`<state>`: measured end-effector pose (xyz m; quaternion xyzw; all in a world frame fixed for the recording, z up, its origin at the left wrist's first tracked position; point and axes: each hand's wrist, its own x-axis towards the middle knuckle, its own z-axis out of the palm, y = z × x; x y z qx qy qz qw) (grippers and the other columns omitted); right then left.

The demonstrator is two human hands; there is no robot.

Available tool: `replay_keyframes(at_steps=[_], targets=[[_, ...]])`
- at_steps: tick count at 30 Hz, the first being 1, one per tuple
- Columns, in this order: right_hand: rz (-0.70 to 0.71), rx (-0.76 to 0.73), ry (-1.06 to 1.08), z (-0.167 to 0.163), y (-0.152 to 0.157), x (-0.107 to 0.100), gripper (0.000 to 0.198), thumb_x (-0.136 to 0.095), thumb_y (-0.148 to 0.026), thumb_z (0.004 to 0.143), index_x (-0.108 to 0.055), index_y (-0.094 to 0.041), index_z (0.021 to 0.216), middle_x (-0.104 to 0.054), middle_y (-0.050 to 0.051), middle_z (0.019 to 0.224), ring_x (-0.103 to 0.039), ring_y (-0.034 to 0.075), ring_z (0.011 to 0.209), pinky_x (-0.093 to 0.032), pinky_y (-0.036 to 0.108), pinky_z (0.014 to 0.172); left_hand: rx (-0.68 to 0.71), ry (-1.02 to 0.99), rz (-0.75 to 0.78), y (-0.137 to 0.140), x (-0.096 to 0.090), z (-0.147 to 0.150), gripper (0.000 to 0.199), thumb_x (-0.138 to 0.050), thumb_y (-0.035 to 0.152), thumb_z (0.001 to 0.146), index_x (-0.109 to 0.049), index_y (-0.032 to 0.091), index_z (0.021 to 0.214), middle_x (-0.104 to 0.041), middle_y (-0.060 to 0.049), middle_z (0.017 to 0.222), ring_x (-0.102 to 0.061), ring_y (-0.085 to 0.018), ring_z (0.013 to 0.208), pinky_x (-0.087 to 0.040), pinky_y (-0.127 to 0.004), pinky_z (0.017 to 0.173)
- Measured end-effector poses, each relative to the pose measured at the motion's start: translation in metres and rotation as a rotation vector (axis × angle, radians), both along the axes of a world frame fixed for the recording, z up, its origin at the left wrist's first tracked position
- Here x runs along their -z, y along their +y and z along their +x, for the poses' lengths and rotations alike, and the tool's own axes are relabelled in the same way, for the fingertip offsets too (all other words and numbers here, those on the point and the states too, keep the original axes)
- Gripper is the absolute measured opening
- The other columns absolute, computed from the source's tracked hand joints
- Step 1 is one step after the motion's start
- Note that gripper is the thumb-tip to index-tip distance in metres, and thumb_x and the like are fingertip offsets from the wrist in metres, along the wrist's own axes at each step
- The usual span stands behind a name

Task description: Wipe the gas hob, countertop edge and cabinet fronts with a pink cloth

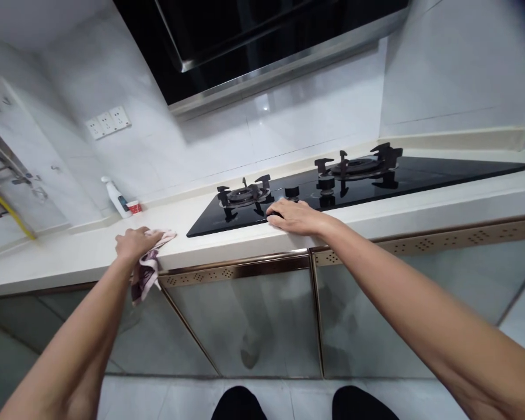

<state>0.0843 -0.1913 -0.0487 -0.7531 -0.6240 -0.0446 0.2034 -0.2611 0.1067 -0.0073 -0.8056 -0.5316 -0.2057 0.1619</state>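
Observation:
My left hand point(135, 242) is at the counter's front edge, its fingers closed on a pink-and-purple cloth point(146, 271). Part of that cloth lies on the white counter, and the rest hangs down over the cabinet front. At the front rim of the black glass gas cooktop point(429, 175), my right hand point(297, 217) is curled, thumb and fingers around something dark that I cannot make out. Just behind it is a black control knob point(292, 191). Another knob point(326, 185) stands farther right. The left burner point(244, 195) and the right burner point(359, 167) carry black pan supports.
A white spray bottle point(115, 197) and a small red-and-white cup point(134, 207) stand at the back left by the wall. A black range hood point(262, 44) overhangs the cooktop. Glass-fronted cabinets point(249, 321) run below the counter. Wall sockets point(108, 122) are at the left.

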Motion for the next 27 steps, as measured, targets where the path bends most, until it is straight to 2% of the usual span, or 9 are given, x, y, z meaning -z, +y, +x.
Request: replay_keyframes(at_steps=[3, 6, 11, 15, 17, 19, 21, 24, 27], targets=[[0.007, -0.001, -0.004, -0.001, 0.000, 0.001, 0.042, -0.033, -0.041, 0.098, -0.058, -0.026, 0.128, -0.056, 0.011, 0.139, -0.053, 0.030, 0.124, -0.035, 0.057, 0.108, -0.007, -0.025, -0.018, -0.020, 0.007, 0.015, 0.071, -0.045, 0.073, 0.082, -0.070, 0.016, 0.117, -0.066, -0.022, 0.116, -0.059, -0.043, 0.115, -0.046, -0.056, 0.097], [0.023, -0.012, 0.004, 0.000, 0.001, 0.002, 0.041, -0.034, -0.040, 0.097, -0.060, -0.027, 0.125, -0.058, 0.010, 0.137, -0.053, 0.029, 0.124, -0.035, 0.056, 0.107, 0.084, -0.129, 0.031, -0.048, 0.021, 0.017, 0.064, -0.045, 0.070, 0.085, -0.072, 0.018, 0.113, -0.066, -0.018, 0.116, -0.058, -0.039, 0.115, -0.047, -0.052, 0.100], [0.022, -0.011, -0.005, 0.001, 0.004, 0.003, 0.041, -0.034, -0.042, 0.096, -0.062, -0.026, 0.122, -0.060, 0.011, 0.134, -0.053, 0.031, 0.123, -0.037, 0.058, 0.104, 0.450, -0.485, 0.284, -0.095, 0.054, 0.022, 0.037, -0.053, 0.051, 0.090, -0.071, 0.019, 0.097, -0.066, -0.013, 0.106, -0.059, -0.031, 0.107, -0.045, -0.055, 0.104], [0.026, -0.051, 0.007, 0.001, 0.002, 0.001, 0.042, -0.025, -0.043, 0.099, -0.063, -0.026, 0.107, -0.064, 0.011, 0.125, -0.053, 0.030, 0.121, -0.040, 0.055, 0.100, 0.703, -0.595, 0.461, -0.135, 0.078, 0.060, 0.027, -0.062, 0.046, 0.090, -0.068, 0.021, 0.096, -0.060, -0.012, 0.115, -0.052, -0.030, 0.117, -0.044, -0.054, 0.106], [0.059, -0.087, 0.013, 0.003, 0.001, 0.002, 0.045, -0.021, -0.044, 0.100, -0.062, -0.025, 0.101, -0.066, 0.010, 0.118, -0.055, 0.028, 0.116, -0.043, 0.050, 0.099, 0.845, -0.552, 0.501, -0.161, 0.085, 0.089, 0.031, -0.065, 0.048, 0.089, -0.068, 0.023, 0.107, -0.055, -0.013, 0.125, -0.047, -0.031, 0.124, -0.041, -0.055, 0.109], [0.106, -0.121, 0.014, 0.008, 0.000, 0.004, 0.048, -0.018, -0.045, 0.101, -0.062, -0.025, 0.099, -0.067, 0.009, 0.112, -0.057, 0.026, 0.110, -0.045, 0.044, 0.097, 0.978, -0.437, 0.523, -0.189, 0.089, 0.118, 0.046, -0.067, 0.057, 0.086, -0.065, 0.026, 0.121, -0.050, -0.013, 0.132, -0.041, -0.034, 0.131, -0.037, -0.058, 0.113], [0.137, -0.142, 0.011, 0.013, -0.001, 0.006, 0.050, -0.017, -0.047, 0.100, -0.062, -0.026, 0.098, -0.067, 0.008, 0.108, -0.058, 0.025, 0.107, -0.046, 0.040, 0.096, 1.052, -0.304, 0.518, -0.215, 0.090, 0.144, 0.058, -0.067, 0.064, 0.083, -0.062, 0.029, 0.128, -0.048, -0.012, 0.138, -0.035, -0.036, 0.136, -0.035, -0.059, 0.114], [0.135, -0.153, -0.005, 0.019, -0.002, 0.009, 0.050, -0.016, -0.049, 0.099, -0.061, -0.026, 0.093, -0.066, 0.008, 0.102, -0.059, 0.024, 0.103, -0.048, 0.036, 0.094, 1.031, -0.189, 0.474, -0.235, 0.091, 0.169, 0.053, -0.064, 0.064, 0.085, -0.063, 0.031, 0.126, -0.047, -0.010, 0.143, -0.028, -0.039, 0.141, -0.038, -0.060, 0.111], [0.114, -0.185, -0.046, 0.019, -0.002, 0.008, 0.051, -0.013, -0.046, 0.099, -0.058, -0.024, 0.089, -0.065, 0.010, 0.099, -0.059, 0.024, 0.099, -0.048, 0.038, 0.094, 1.015, -0.135, 0.443, -0.228, 0.092, 0.168, 0.047, -0.062, 0.061, 0.088, -0.063, 0.031, 0.125, -0.048, -0.012, 0.141, -0.030, -0.038, 0.141, -0.040, -0.060, 0.110]])
